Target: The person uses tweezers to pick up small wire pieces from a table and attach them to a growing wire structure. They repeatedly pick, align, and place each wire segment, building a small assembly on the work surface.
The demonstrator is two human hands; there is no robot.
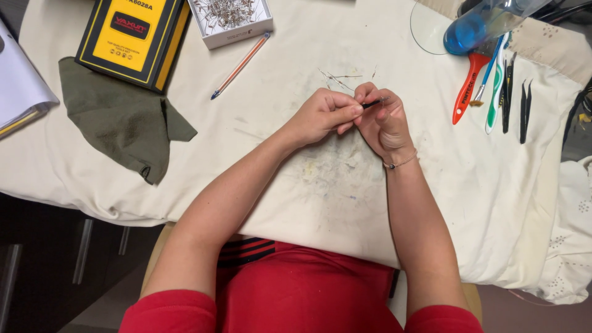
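Small thin black stick-shaped part [370, 105], likely light and stiff: pinched at both ends between left hand [324, 115] fingers and right hand [383, 121] fingers, just below loose thin metal wire leads [338, 78].

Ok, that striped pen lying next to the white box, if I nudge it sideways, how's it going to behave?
The pen looks thin and round, so it would probably roll across the cloth rather than slide, though the soft, wrinkled fabric may stop it soon. It seems light and stiff, likely easy to lift with two fingers. It lies apart from the white box.
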